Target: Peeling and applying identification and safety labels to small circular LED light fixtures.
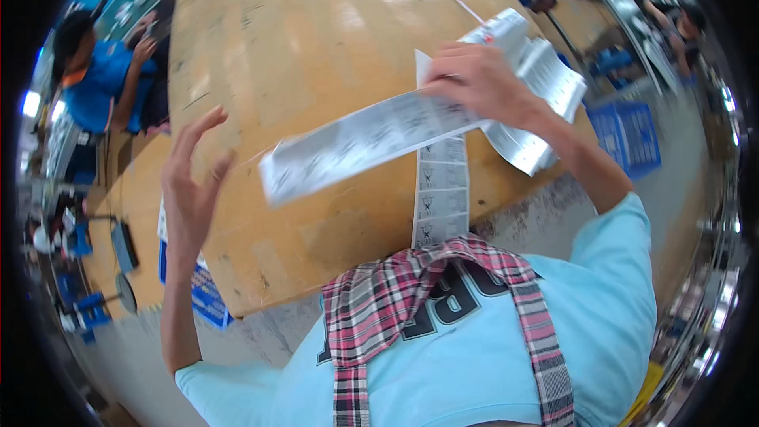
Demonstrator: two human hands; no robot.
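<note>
My right hand (482, 83) grips one end of a long white strip of printed labels (356, 142), its fingers closed and slightly blurred. The strip slants down to the left above the table, and its free end is smeared by motion. My left hand (190, 198) is raised at the table's left side, thumb and fingers apart, with nothing in it, a short distance from that free end. Under the held strip, a second label strip (441, 190) runs toward my body over the near table edge. Beside my right hand lie more printed label sheets (545, 83), folded and curling.
The wooden table (316, 39) stretches away from me. A thin white stick with a red part (474, 14) lies by the label sheets. Blue crates (628, 138) stand at the right and lower left (207, 292). A person in blue (107, 83) sits at left; other people are at the far right.
</note>
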